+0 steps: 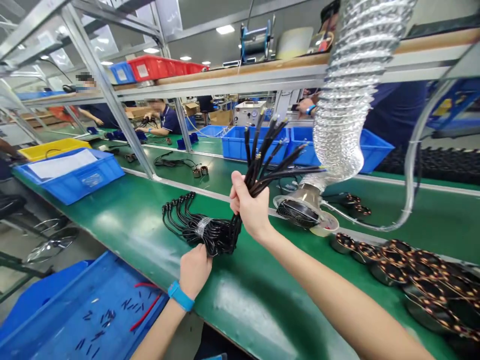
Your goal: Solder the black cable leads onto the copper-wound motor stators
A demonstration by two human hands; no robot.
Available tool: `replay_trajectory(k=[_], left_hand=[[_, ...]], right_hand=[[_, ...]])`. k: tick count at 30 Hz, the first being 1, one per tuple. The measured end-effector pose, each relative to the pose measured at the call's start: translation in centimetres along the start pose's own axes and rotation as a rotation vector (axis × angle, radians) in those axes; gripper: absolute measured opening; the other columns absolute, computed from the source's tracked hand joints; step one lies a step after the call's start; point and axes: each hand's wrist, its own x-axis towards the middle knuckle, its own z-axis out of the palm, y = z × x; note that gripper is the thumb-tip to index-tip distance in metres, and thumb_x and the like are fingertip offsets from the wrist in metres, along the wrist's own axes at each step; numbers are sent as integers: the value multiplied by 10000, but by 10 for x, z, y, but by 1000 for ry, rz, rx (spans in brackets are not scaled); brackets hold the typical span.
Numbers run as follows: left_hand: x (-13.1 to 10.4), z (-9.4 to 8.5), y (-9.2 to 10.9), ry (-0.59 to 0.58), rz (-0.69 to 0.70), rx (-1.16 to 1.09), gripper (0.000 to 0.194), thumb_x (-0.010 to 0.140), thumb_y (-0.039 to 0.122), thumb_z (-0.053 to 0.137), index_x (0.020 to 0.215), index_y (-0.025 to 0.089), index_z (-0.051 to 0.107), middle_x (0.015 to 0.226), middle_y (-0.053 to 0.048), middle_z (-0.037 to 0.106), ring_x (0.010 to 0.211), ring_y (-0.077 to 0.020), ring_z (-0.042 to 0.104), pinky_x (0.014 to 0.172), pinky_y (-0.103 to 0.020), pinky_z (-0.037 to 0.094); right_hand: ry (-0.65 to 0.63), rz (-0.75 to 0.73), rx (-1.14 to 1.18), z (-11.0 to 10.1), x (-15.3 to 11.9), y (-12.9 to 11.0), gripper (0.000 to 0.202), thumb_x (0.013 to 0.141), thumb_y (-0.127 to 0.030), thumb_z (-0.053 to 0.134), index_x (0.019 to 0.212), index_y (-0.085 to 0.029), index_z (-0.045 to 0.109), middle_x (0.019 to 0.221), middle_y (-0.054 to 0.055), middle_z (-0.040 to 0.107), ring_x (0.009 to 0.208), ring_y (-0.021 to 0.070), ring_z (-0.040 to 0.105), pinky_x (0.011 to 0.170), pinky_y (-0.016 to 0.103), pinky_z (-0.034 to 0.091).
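Observation:
A bundle of black cables [221, 235] lies partly on the green bench, wrapped in a clear band [202, 227]. Its small connector ends [180, 200] fan out to the left. My right hand [250, 202] is wrapped round the raised part of the bundle, and the loose cable ends [268, 150] spread upward above the fist. Some of these ends show bare or coloured wire tips. Low at the bundle's near edge, my left hand [195, 270] is closed against the cables; its fingertips are partly hidden. It wears a blue wristband [180, 296].
Round copper-wound stators [397, 265] crowd the right side. A fan [298, 212] under a silver duct [345, 100] stands behind my right hand. Blue bins [240, 142] line the back; a blue tray [33, 325] with black scraps sits lower left. People work across the bench.

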Motion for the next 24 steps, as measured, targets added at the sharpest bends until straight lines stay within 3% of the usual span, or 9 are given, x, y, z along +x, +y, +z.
replay_trajectory(k=[5,9,12,15,18,20,22,24], left_hand=[[-4,14,3,76,63,-131,142,881,187,562,980,180,662,975,-125,678,905,-295,643,740,-407,532],[-3,41,9,112,169,-198,405,873,345,639,1238,170,652,1228,-167,668,1149,-358,601,952,-506,523],[8,60,24,94,153,-198,478,904,415,588,1345,233,611,1298,-119,659,1234,-359,574,1045,-527,473],[18,66,47,52,122,-202,473,951,471,498,1372,277,593,1312,-72,660,1260,-341,567,1074,-513,452],[11,55,69,-106,65,-221,534,948,545,469,1390,264,576,1377,-80,610,1303,-337,532,1099,-495,430],[-5,37,74,-226,86,-261,637,909,568,531,1449,230,505,1464,-115,522,1367,-359,453,1126,-514,386],[-24,10,69,-350,250,-395,748,856,562,619,1484,195,446,1531,-145,429,1417,-372,372,1153,-514,338],[-36,-26,53,-540,553,-661,633,875,500,622,1423,198,523,1464,-130,525,1349,-323,481,1120,-419,397]], right_hand=[[38,38,50,-4,-1,-2,501,852,-552,668,549,-190,497,374,-102,299,316,47,294,341,217,259],[10,51,66,2,-5,-2,493,858,-527,674,553,-184,497,380,-102,299,314,40,282,337,211,232],[-18,58,50,9,-10,-1,491,860,-527,673,558,-178,505,384,-101,300,322,41,288,345,209,236],[-33,63,30,9,-19,0,479,864,-522,672,573,-174,516,390,-102,292,331,44,296,351,206,244],[-15,75,51,-1,-31,0,472,869,-502,675,573,-174,511,405,-100,297,342,42,290,356,200,257],[17,95,79,-11,-42,1,462,873,-480,677,569,-173,515,417,-95,311,350,41,280,359,199,270],[53,125,111,-22,-54,4,441,877,-454,680,574,-174,523,423,-94,316,356,42,269,362,198,272],[79,160,140,-32,-70,10,427,891,-425,668,577,-178,519,425,-94,309,362,47,266,366,197,270]])
